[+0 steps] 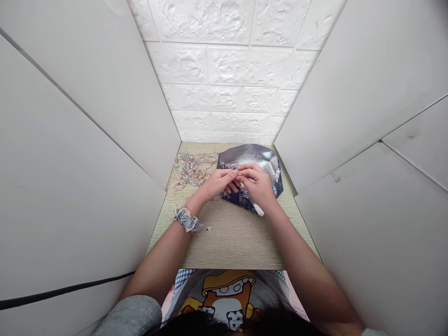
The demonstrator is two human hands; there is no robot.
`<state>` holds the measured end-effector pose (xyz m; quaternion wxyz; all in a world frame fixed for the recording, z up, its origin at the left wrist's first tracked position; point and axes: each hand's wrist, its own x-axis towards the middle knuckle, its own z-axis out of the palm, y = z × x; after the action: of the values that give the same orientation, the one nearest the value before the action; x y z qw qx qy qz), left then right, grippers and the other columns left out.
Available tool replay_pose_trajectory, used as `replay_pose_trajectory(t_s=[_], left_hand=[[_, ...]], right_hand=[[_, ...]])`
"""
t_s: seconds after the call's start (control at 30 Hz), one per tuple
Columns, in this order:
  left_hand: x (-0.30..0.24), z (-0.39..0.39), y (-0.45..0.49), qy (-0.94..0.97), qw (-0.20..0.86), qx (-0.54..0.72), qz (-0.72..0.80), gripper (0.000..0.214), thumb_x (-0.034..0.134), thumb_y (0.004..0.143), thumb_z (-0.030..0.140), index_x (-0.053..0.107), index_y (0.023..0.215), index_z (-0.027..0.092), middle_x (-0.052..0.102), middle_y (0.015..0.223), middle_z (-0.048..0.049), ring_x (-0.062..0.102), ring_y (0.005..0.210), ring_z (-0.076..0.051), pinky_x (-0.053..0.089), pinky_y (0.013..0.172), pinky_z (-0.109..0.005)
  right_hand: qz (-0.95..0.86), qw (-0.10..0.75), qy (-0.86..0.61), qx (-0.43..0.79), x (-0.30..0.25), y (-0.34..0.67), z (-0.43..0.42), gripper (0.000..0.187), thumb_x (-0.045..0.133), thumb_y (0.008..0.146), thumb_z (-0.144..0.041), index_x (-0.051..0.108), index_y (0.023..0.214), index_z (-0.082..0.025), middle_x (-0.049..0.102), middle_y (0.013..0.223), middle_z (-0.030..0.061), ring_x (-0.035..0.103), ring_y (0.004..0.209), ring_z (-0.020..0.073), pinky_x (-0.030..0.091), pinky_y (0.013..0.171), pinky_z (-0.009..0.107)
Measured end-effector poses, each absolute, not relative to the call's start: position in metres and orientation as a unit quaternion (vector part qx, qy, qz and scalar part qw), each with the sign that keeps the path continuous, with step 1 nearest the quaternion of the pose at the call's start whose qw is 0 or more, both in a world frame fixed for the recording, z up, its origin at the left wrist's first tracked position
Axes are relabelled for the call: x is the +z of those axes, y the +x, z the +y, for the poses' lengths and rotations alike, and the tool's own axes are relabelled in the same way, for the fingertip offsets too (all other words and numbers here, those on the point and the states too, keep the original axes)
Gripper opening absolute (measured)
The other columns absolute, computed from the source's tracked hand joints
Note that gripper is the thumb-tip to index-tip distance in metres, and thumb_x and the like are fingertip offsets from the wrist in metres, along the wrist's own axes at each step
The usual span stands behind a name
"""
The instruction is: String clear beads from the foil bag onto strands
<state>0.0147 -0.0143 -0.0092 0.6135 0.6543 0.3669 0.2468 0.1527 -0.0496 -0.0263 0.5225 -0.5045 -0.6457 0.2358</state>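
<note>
My left hand and right hand meet over a foil-lined bag, grip unclear to me; beaded strands lie left of them.

- Bag under and beyond the fingers: shiny, silvery, foil-like lining, creased; outside slightly glossy.
- Bead strands left of the fingers: smooth, glossy, partly see-through, glass or plastic, cannot tell which.
- Tabletop below the fingers: matt, fine-grained, wood-look.
- Wall beyond the fingers: glossy, rough, brick-like relief.
- Side panels on both sides of the fingers: smooth, mostly matt.
- Scrunchie nearer than the fingers, leftward: gathered cloth, lacy edge.
</note>
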Motion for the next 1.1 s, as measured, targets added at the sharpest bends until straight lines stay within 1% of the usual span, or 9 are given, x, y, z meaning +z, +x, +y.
replay_pose_trajectory(t_s=[0.13, 0.2, 0.33, 0.43, 0.6, 0.77, 0.93, 1.03, 1.1], left_hand=[[-0.008, -0.012, 0.012, 0.654, 0.623, 0.248, 0.35, 0.033, 0.045, 0.075, 0.041, 0.055, 0.068, 0.01, 0.057, 0.058, -0.0023, 0.054, 0.052, -0.008, 0.042, 0.051, -0.019], [-0.008, -0.011, 0.009, 0.643, 0.636, 0.258, 0.34, 0.03, 0.048, 0.073, 0.038, 0.055, 0.065, 0.011, 0.057, 0.059, -0.002, 0.054, 0.053, -0.008, 0.042, 0.053, -0.019], [-0.005, -0.011, 0.004, 0.6, 0.672, 0.308, 0.307, 0.025, 0.051, 0.072, 0.033, 0.053, 0.058, 0.011, 0.057, 0.062, -0.0015, 0.054, 0.054, -0.008, 0.043, 0.056, -0.021], [-0.003, -0.01, -0.001, 0.572, 0.693, 0.345, 0.272, 0.023, 0.052, 0.07, 0.029, 0.051, 0.054, 0.012, 0.055, 0.06, -0.0008, 0.053, 0.055, -0.008, 0.042, 0.056, -0.021], [0.0, -0.008, -0.008, 0.544, 0.7, 0.39, 0.247, 0.021, 0.051, 0.068, 0.027, 0.05, 0.052, 0.013, 0.054, 0.059, -0.0011, 0.053, 0.055, -0.009, 0.041, 0.055, -0.022], [0.002, -0.006, -0.014, 0.526, 0.695, 0.425, 0.243, 0.022, 0.047, 0.066, 0.029, 0.049, 0.051, 0.014, 0.052, 0.06, -0.0019, 0.051, 0.055, -0.009, 0.043, 0.058, -0.025], [0.005, -0.004, -0.02, 0.5, 0.689, 0.451, 0.269, 0.025, 0.044, 0.068, 0.031, 0.047, 0.05, 0.015, 0.052, 0.061, -0.0021, 0.05, 0.054, -0.008, 0.043, 0.059, -0.026], [0.006, -0.004, -0.022, 0.486, 0.69, 0.46, 0.274, 0.026, 0.043, 0.069, 0.032, 0.047, 0.05, 0.015, 0.051, 0.06, -0.0014, 0.049, 0.054, -0.008, 0.043, 0.059, -0.026], [0.007, -0.005, -0.022, 0.485, 0.689, 0.464, 0.272, 0.026, 0.043, 0.07, 0.032, 0.046, 0.051, 0.015, 0.05, 0.06, -0.0009, 0.048, 0.053, -0.007, 0.043, 0.058, -0.025]], right_hand=[[-0.611, 0.552, -0.506, 0.257, -0.025, 0.153, -0.049, 0.006, 0.058, 0.068, -0.024, 0.06, 0.065, -0.02, 0.055, 0.085, 0.0022, 0.053, 0.08, 0.0122, 0.046, 0.068, 0.026], [-0.548, 0.598, -0.492, 0.317, -0.024, 0.156, -0.048, 0.009, 0.058, 0.069, -0.027, 0.057, 0.065, -0.019, 0.056, 0.081, 0.0006, 0.054, 0.071, 0.0095, 0.047, 0.061, 0.023], [-0.307, 0.7, -0.399, 0.507, -0.02, 0.172, -0.045, 0.011, 0.05, 0.076, -0.028, 0.047, 0.07, -0.02, 0.06, 0.07, -0.0036, 0.052, 0.049, 0.0038, 0.046, 0.045, 0.015], [-0.157, 0.74, -0.356, 0.549, -0.018, 0.189, -0.042, 0.009, 0.042, 0.08, -0.018, 0.045, 0.071, -0.018, 0.063, 0.073, -0.0022, 0.055, 0.051, 0.0012, 0.046, 0.045, 0.009], [-0.166, 0.801, -0.353, 0.455, -0.022, 0.205, -0.036, 0.011, 0.039, 0.08, -0.019, 0.041, 0.069, -0.019, 0.063, 0.085, 0.0033, 0.06, 0.084, 0.0075, 0.052, 0.066, 0.019], [-0.294, 0.802, -0.451, 0.259, -0.024, 0.198, -0.037, 0.01, 0.037, 0.081, -0.031, 0.038, 0.076, -0.022, 0.055, 0.106, 0.0029, 0.052, 0.102, 0.0102, 0.044, 0.083, 0.031], [-0.454, 0.667, -0.589, 0.046, -0.017, 0.186, -0.047, 0.01, 0.034, 0.08, -0.026, 0.042, 0.077, -0.02, 0.045, 0.117, 0.0071, 0.036, 0.116, 0.0162, 0.023, 0.097, 0.044], [-0.507, 0.596, -0.622, 0.025, -0.016, 0.184, -0.049, 0.012, 0.031, 0.079, -0.021, 0.043, 0.076, -0.02, 0.043, 0.117, 0.0059, 0.032, 0.118, 0.0172, 0.004, 0.098, 0.052], [-0.519, 0.579, -0.628, 0.031, -0.018, 0.184, -0.048, 0.013, 0.029, 0.079, -0.02, 0.043, 0.078, -0.02, 0.044, 0.116, 0.0054, 0.032, 0.117, 0.0173, -0.002, 0.097, 0.054]])
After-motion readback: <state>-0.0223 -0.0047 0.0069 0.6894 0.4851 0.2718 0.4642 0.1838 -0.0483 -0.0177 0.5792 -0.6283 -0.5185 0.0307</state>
